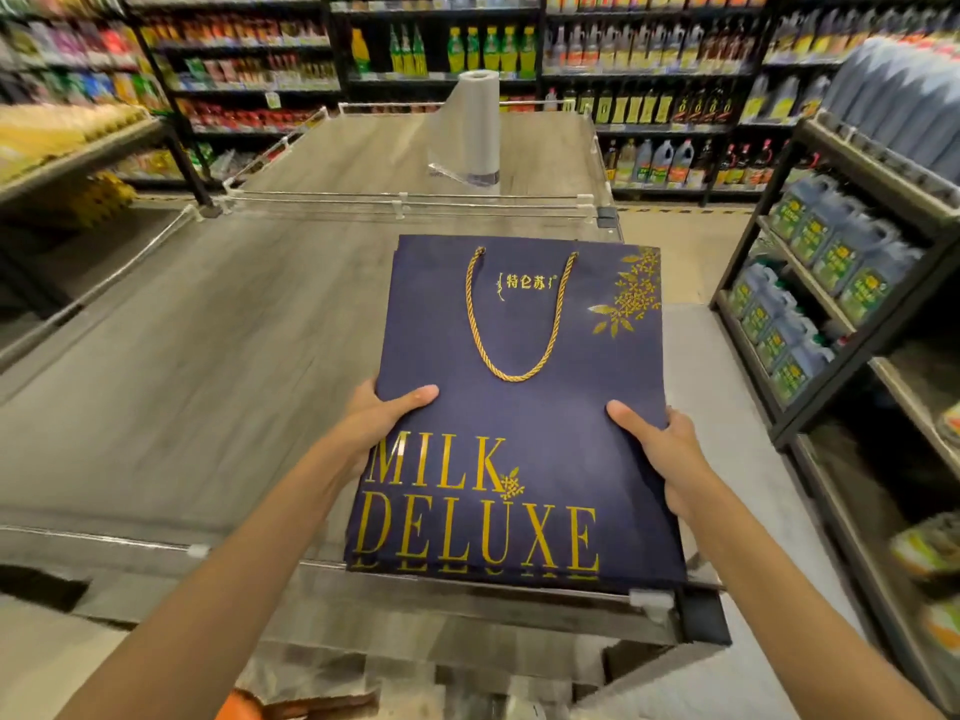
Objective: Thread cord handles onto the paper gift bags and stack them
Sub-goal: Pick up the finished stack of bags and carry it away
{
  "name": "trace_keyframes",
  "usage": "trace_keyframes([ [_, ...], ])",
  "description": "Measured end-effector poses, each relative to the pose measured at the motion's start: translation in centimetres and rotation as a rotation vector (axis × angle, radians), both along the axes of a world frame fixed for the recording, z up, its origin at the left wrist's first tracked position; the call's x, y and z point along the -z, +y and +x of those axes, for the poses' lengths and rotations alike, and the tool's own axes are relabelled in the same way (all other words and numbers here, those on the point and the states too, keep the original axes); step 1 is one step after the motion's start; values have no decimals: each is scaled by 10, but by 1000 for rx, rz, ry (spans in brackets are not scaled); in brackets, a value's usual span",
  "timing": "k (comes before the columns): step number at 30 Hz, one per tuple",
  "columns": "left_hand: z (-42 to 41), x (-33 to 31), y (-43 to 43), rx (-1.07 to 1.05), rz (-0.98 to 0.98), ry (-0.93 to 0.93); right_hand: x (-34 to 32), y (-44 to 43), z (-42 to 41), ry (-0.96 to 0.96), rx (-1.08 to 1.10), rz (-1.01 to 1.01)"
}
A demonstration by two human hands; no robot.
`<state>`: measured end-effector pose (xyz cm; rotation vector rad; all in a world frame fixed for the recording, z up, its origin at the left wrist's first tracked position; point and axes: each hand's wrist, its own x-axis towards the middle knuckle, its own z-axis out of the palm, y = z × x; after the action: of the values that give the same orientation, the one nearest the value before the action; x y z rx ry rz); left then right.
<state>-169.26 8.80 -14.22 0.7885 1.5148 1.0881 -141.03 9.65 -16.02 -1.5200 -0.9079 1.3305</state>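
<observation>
A flat navy paper gift bag (519, 423) with gold "MILK DELUXE" lettering lies on top of another bag of the same kind, whose edge shows at the bottom. A gold twisted cord handle (514, 324) loops down its face from two holes near the top. My left hand (379, 418) grips the bag's left edge, thumb on top. My right hand (660, 444) grips the right edge the same way. The bags lie at the right near corner of a grey wood-grain display table (208, 381).
A roll of clear plastic bags (467, 127) stands at the far end of the table, behind a low clear divider (405, 202). Shelves of bottles line the back and both sides. A dark shelf unit with jugs (831, 283) stands close on the right.
</observation>
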Motion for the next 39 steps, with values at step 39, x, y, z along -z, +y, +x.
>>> trace_keyframes([
  [39,428,94,-304,486,-124,-54,76,-442,405,-21,506,-111],
])
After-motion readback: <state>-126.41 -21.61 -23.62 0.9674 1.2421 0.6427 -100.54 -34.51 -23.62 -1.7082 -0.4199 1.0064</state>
